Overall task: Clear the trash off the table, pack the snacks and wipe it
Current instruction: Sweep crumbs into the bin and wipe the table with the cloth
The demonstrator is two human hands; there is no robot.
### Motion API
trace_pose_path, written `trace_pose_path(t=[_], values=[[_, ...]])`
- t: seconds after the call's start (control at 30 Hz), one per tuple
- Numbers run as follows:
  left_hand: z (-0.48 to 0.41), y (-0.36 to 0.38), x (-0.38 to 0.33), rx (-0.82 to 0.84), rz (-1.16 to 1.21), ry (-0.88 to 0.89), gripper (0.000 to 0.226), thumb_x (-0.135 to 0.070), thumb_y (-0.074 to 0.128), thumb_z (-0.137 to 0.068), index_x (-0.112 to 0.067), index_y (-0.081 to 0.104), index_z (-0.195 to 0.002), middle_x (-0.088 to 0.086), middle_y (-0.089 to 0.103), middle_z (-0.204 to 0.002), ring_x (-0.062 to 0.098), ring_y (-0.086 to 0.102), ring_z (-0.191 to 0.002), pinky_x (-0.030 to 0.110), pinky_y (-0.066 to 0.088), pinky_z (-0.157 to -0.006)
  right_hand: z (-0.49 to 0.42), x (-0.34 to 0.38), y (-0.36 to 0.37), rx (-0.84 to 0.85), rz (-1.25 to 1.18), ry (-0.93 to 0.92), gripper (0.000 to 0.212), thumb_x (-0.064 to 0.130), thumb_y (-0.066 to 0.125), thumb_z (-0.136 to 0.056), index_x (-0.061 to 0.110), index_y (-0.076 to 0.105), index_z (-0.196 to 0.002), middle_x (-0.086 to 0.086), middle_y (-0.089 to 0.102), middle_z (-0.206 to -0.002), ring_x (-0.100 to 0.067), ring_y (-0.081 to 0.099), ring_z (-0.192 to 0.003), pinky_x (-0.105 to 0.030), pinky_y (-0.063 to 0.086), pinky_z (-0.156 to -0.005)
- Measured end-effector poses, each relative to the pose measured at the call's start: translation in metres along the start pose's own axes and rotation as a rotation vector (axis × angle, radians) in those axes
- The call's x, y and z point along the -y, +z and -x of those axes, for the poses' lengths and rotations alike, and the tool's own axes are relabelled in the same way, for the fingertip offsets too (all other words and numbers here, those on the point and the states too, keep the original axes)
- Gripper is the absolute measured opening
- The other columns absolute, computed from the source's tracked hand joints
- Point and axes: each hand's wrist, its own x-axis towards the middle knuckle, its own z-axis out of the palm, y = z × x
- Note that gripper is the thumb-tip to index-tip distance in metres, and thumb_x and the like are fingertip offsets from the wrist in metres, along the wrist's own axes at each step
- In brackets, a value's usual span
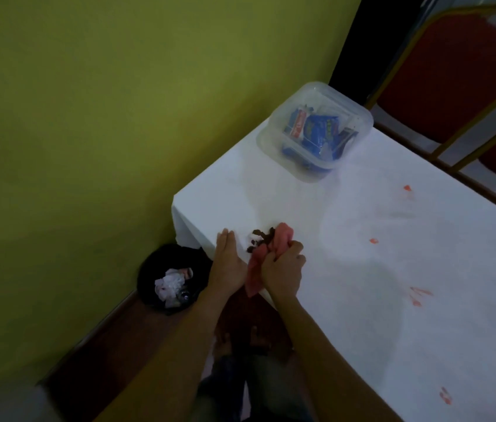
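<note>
My right hand (283, 269) grips a bunched pink cloth (281, 237) on the white table (393, 269), close to its near left edge. Dark crumbs and a small white scrap (257, 239) lie just left of the cloth. At the table edge my left hand (228, 257) lies flat with straight fingers, beside the crumbs. A clear lidded plastic box (359, 117) with blue snack packets inside stands at the far corner. Below the table corner sits a black trash bin (155, 269) holding crumpled white paper.
Several small red marks (420, 295) dot the tablecloth on the right. A red chair with a gold frame (454, 71) stands behind the table. A green wall (103, 117) runs along the left, with brown floor below.
</note>
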Motion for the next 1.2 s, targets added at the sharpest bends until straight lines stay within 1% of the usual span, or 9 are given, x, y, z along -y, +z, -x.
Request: trace_pose_path(t=[0.23, 0.4, 0.5, 0.63, 0.77, 0.93, 1.03, 1.13, 1.2], values=[[0.02, -0.007, 0.011, -0.023, -0.01, -0.013, 0.066, -0.017, 0.049, -0.101, -0.001, 0.014, -0.155, 0.011, 0.009, -0.165, 0.023, 0.005, -0.154, 0.03, 0.006, -0.123, -0.023, 0.033, 0.018, 0.115, 0.0, -0.063, 0.039, 0.027, 0.052, -0.098, 0.01, 0.035, -0.129, -0.017, 0.047, -0.12, -0.037, 0.06, -0.096, -0.039, 0.046, -0.075], [0.028, -0.011, 0.009, -0.039, -0.05, 0.004, 0.06, -0.008, 0.043, -0.1, 0.005, 0.015, -0.152, 0.018, 0.011, -0.163, 0.029, 0.007, -0.153, 0.028, 0.005, -0.122, -0.039, 0.029, 0.01, 0.174, -0.065, -0.108, 0.037, 0.027, 0.059, -0.093, 0.011, 0.043, -0.122, -0.013, 0.061, -0.11, -0.033, 0.064, -0.096, -0.042, 0.055, -0.08], [0.034, -0.012, 0.012, -0.067, -0.035, -0.014, 0.057, -0.001, 0.041, -0.097, 0.006, 0.021, -0.15, 0.02, 0.017, -0.161, 0.032, 0.013, -0.152, 0.031, 0.009, -0.123, -0.037, 0.008, -0.013, 0.097, -0.087, -0.098, 0.034, 0.028, 0.06, -0.09, 0.015, 0.05, -0.119, -0.006, 0.064, -0.101, -0.025, 0.062, -0.089, -0.038, 0.055, -0.08], [0.037, -0.015, 0.008, -0.09, -0.003, -0.051, 0.054, 0.002, 0.041, -0.096, 0.003, 0.031, -0.149, 0.018, 0.023, -0.16, 0.034, 0.021, -0.15, 0.037, 0.018, -0.123, -0.031, -0.029, -0.043, -0.046, -0.062, -0.054, 0.037, 0.029, 0.062, -0.09, 0.014, 0.054, -0.123, -0.007, 0.064, -0.101, -0.023, 0.058, -0.087, -0.029, 0.044, -0.075], [0.049, -0.004, 0.01, -0.104, 0.011, -0.082, 0.054, 0.006, 0.036, -0.098, -0.002, 0.029, -0.15, 0.013, 0.024, -0.16, 0.025, 0.02, -0.15, 0.011, 0.008, -0.11, -0.033, -0.053, -0.06, -0.026, 0.089, -0.101, 0.042, 0.04, 0.061, -0.091, 0.015, 0.057, -0.124, -0.011, 0.062, -0.103, -0.026, 0.06, -0.086, -0.032, 0.047, -0.075], [0.058, 0.001, 0.007, -0.071, 0.078, -0.176, 0.046, 0.002, 0.036, -0.097, -0.001, 0.038, -0.143, 0.013, 0.035, -0.152, 0.02, 0.028, -0.138, 0.005, 0.016, -0.093, -0.032, -0.044, -0.081, -0.135, 0.047, -0.145, 0.042, 0.05, 0.056, -0.093, 0.022, 0.059, -0.123, -0.007, 0.062, -0.105, -0.022, 0.064, -0.084, -0.038, 0.056, -0.075], [0.063, -0.004, 0.011, -0.106, 0.131, -0.241, 0.053, -0.003, 0.04, -0.098, -0.005, 0.03, -0.15, 0.01, 0.027, -0.159, 0.02, 0.02, -0.148, 0.011, 0.012, -0.106, -0.022, -0.017, -0.077, -0.072, -0.031, -0.258, 0.02, 0.037, 0.057, -0.095, 0.024, 0.063, -0.109, 0.002, 0.062, -0.096, -0.015, 0.061, -0.083, -0.028, 0.045, -0.073], [0.072, -0.017, 0.016, -0.128, 0.167, -0.293, 0.056, -0.006, 0.044, -0.099, -0.006, 0.027, -0.153, 0.01, 0.025, -0.161, 0.023, 0.02, -0.15, 0.028, 0.016, -0.12, -0.004, 0.003, -0.05, 0.086, 0.008, -0.407, 0.004, 0.039, 0.059, -0.091, 0.04, 0.061, -0.094, 0.009, 0.063, -0.093, -0.006, 0.063, -0.078, -0.028, 0.053, -0.074], [0.077, -0.027, 0.021, -0.147, 0.194, -0.328, 0.054, -0.008, 0.046, -0.098, -0.006, 0.032, -0.151, 0.013, 0.032, -0.157, 0.028, 0.027, -0.147, 0.041, 0.025, -0.121, 0.017, 0.012, -0.028, 0.259, 0.009, -0.482, 0.006, 0.03, 0.059, -0.094, 0.032, 0.064, -0.094, 0.011, 0.065, -0.077, -0.001, 0.061, -0.066, -0.024, 0.05, -0.066]])
